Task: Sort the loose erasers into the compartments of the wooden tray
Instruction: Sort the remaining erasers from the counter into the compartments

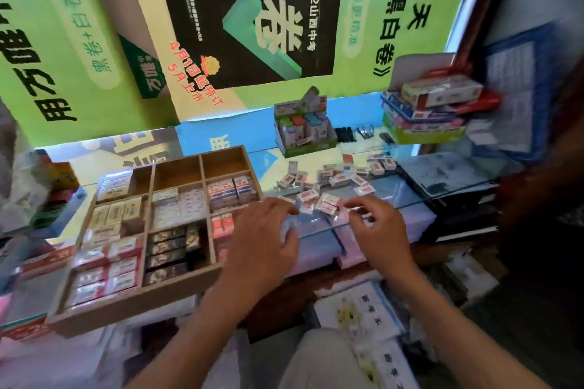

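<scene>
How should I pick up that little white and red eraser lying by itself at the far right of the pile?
Pinch the lone eraser across its two long sides, coming straight down from above. It lies flat on the glass counter with clear space around it, so fingertips fit beside it. The right hand is nearer.

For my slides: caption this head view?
Both hands reach loose erasers beside a partly filled wooden tray.
</scene>
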Demonstrator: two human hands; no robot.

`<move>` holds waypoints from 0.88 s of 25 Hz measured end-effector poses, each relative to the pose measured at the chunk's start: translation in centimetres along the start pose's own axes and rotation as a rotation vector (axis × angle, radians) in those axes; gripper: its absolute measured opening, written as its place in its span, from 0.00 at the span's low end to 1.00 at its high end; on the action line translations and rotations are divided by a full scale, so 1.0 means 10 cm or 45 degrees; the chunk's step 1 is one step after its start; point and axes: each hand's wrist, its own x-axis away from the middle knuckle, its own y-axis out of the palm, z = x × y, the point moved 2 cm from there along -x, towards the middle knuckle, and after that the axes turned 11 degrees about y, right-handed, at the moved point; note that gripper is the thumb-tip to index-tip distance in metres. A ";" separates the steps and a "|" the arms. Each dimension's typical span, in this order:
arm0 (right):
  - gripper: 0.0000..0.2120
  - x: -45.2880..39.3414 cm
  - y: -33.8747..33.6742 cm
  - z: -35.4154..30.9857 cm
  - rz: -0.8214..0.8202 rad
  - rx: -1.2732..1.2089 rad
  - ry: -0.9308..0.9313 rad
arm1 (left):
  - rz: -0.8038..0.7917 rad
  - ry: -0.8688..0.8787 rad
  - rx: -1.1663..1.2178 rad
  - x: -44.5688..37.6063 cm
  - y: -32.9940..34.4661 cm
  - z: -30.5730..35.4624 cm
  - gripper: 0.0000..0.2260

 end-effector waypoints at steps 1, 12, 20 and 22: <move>0.11 -0.09 -0.12 0.16 0.017 0.045 0.054 | -0.060 0.037 0.004 -0.12 0.20 0.08 0.11; 0.09 -1.10 -0.10 0.78 0.186 0.811 0.391 | -0.336 -0.180 -0.131 -1.50 0.99 -0.28 0.14; 0.06 -1.18 -0.08 0.89 0.216 0.757 0.348 | -0.926 0.015 0.087 -2.02 1.37 -0.63 0.20; 0.06 -1.18 -0.08 0.90 0.234 0.768 0.335 | -1.005 -0.036 0.147 -2.09 1.35 -0.71 0.23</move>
